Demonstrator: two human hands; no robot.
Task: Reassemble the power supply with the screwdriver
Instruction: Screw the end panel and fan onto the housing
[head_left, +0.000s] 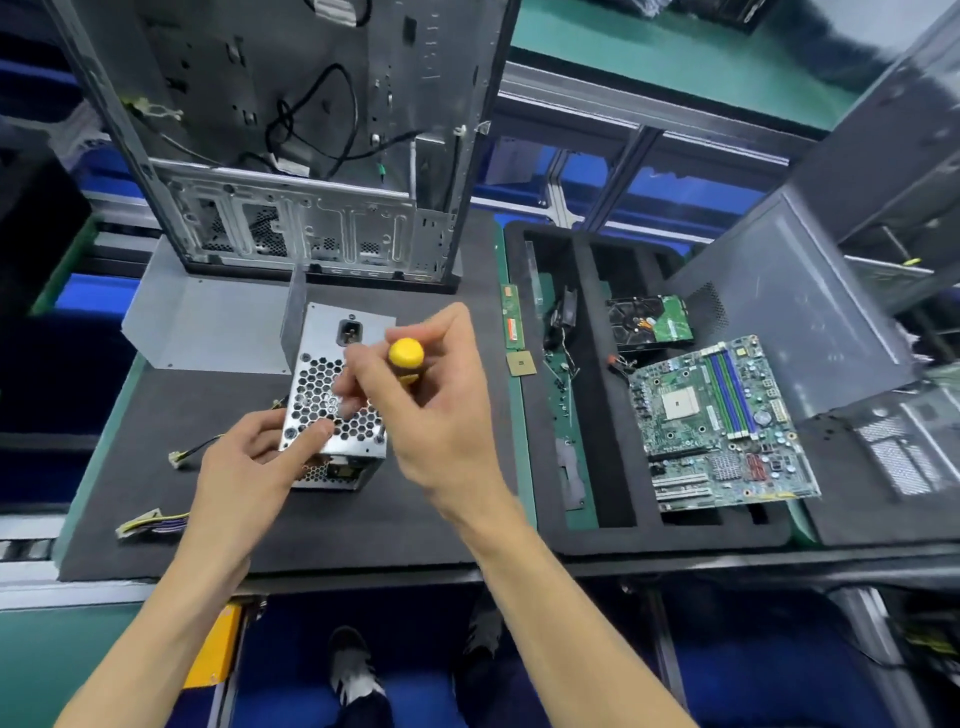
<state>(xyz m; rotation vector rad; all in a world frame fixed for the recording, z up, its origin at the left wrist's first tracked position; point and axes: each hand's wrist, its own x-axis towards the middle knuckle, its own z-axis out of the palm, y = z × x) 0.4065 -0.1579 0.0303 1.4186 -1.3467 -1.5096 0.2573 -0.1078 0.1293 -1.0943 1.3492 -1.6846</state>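
The silver power supply (332, 400) shows a honeycomb grille, the screwdriver (406, 357) a yellow cap, the motherboard (722, 421) is green with blue and green slots, and the foam mat (156, 415) is dark grey.

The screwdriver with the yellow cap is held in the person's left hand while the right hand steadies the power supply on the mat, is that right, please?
Not quite: the hands are swapped. The head view shows the screwdriver with the yellow cap held in the right hand, while the left hand steadies the power supply on the mat.
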